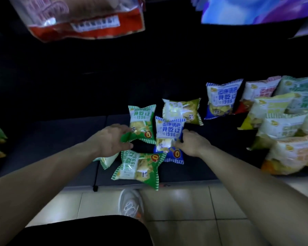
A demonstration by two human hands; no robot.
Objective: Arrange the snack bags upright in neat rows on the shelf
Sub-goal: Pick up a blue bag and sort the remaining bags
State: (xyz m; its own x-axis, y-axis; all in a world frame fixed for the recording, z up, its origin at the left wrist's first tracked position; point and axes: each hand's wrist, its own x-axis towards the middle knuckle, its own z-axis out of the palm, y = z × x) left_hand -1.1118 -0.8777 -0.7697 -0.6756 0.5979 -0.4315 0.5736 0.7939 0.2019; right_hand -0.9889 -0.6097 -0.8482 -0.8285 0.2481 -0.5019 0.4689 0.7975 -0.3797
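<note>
Flat green bag (139, 168) at shelf (60, 139) front edge. Behind, left grip (112, 139) pinching corner of second green bag (141, 119); right grip (192, 144) clasping blue bag (169, 134) alongside. Farther back, yellow bag (182, 110); stacked bags (277, 125) right.

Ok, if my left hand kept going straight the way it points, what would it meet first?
The upright green and white plastic snack bag, whose lower corner your left hand is pinching. Next in line looks like the blue and white plastic snack bag your right hand holds, though depth is unclear.
</note>
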